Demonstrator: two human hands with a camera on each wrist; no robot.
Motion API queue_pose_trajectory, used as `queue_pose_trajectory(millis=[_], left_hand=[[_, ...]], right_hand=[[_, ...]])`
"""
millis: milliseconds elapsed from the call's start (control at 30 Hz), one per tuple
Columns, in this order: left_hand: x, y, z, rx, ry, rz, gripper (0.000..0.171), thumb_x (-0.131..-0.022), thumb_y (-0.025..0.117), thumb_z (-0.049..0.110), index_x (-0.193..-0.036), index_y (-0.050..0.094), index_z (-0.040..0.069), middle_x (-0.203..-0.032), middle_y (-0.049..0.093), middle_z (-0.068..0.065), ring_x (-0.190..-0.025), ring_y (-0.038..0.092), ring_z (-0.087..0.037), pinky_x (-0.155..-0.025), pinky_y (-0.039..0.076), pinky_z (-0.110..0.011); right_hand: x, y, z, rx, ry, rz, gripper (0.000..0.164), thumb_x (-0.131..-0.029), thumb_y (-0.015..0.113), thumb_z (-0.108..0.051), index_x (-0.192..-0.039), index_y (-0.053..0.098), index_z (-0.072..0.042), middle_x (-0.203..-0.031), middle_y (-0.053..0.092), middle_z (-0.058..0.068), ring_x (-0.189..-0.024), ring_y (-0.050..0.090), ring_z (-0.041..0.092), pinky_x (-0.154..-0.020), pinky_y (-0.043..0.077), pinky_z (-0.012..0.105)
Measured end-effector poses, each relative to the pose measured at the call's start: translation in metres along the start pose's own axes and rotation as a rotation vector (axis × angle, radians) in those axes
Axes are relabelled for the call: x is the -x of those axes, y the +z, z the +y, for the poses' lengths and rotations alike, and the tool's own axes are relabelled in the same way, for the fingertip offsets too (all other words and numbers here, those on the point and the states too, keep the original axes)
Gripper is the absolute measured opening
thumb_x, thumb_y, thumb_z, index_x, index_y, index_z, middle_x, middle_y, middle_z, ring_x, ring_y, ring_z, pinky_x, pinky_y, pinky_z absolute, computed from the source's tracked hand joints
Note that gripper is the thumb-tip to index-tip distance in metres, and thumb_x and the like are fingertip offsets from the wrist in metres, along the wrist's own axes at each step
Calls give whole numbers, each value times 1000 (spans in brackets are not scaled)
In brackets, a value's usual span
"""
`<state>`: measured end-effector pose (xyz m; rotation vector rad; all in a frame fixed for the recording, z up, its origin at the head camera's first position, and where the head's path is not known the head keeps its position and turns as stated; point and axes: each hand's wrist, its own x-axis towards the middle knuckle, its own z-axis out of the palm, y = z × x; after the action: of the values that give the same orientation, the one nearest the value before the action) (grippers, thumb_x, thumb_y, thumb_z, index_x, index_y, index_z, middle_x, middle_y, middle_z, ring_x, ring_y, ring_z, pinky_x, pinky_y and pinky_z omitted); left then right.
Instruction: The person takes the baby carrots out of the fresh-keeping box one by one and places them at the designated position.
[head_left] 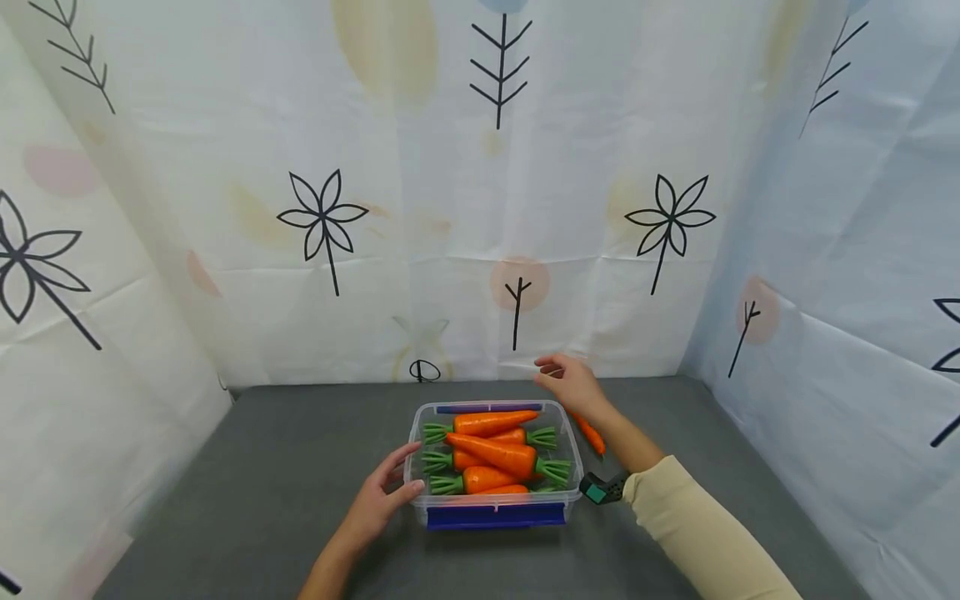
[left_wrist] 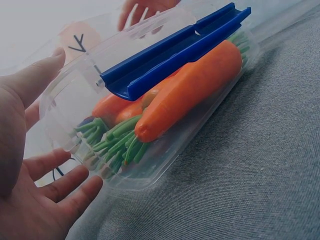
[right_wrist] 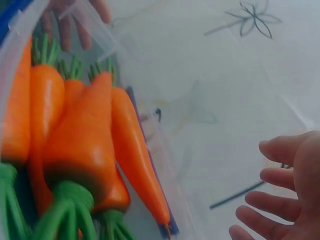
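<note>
A clear plastic container [head_left: 495, 500] with blue clips holds several orange carrots [head_left: 501, 454] with green tops, piled in differing directions. My left hand [head_left: 378, 498] touches the container's left side, thumb at the near rim. In the left wrist view its fingers [left_wrist: 75, 182] are spread along the clear wall. My right hand [head_left: 573, 387] is raised near the container's far right corner, holding nothing. The right wrist view shows that hand [right_wrist: 280, 190] apart from the container, with fingers loosely bent. One more carrot [head_left: 588, 433] lies outside, right of the container, partly hidden by my right forearm.
The container stands on a dark grey table [head_left: 300, 467]. A white patterned cloth [head_left: 420, 167] hangs behind the table and along both sides. A dark device with a green face [head_left: 597, 490] is on my right wrist, beside the container's right edge.
</note>
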<state>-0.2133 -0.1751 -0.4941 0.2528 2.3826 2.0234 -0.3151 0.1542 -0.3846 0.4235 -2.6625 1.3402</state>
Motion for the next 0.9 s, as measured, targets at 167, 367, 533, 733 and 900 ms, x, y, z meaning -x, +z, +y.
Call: queue_pose_trajectory(millis=[167, 367, 533, 733, 900], left_hand=[[0, 0, 1, 0, 20, 3, 52, -92, 66, 11, -141, 51, 16, -139, 49, -21, -122, 50, -41, -88, 48, -46], [-1, 1, 0, -13, -6, 11, 52, -91, 68, 14, -141, 51, 19, -142, 46, -20, -123, 49, -41, -91, 47, -50], [-2, 1, 0, -18, -13, 8, 52, -91, 68, 16, -141, 51, 20, -144, 45, -19, -124, 48, -41, -91, 47, -52], [-2, 0, -1, -12, -8, 11, 52, -91, 67, 14, -140, 51, 19, -142, 46, -20, -124, 48, -41, -90, 47, -50], [-1, 0, -1, -10, -6, 12, 52, -92, 67, 13, -140, 51, 19, -141, 47, -20, -122, 49, -40, -89, 48, -49]], right_hand=[[5, 14, -13, 2, -24, -151, 37, -94, 66, -23, -127, 60, -6, -117, 63, 15, -106, 60, 31, -82, 52, 43], [8, 29, -24, 31, -2, -327, 44, -93, 67, -27, -132, 57, -8, -117, 63, 11, -109, 59, 31, -83, 52, 42], [8, 36, -25, 119, -29, -454, 45, -94, 65, -31, -132, 58, -8, -116, 64, 10, -106, 60, 30, -82, 51, 40], [11, 44, -22, 194, -75, -582, 44, -95, 63, -35, -128, 60, -7, -118, 64, 9, -105, 60, 27, -86, 49, 42], [12, 50, -22, 243, -68, -668, 46, -90, 69, -32, -128, 62, -6, -116, 64, 7, -103, 59, 23, -89, 48, 42]])
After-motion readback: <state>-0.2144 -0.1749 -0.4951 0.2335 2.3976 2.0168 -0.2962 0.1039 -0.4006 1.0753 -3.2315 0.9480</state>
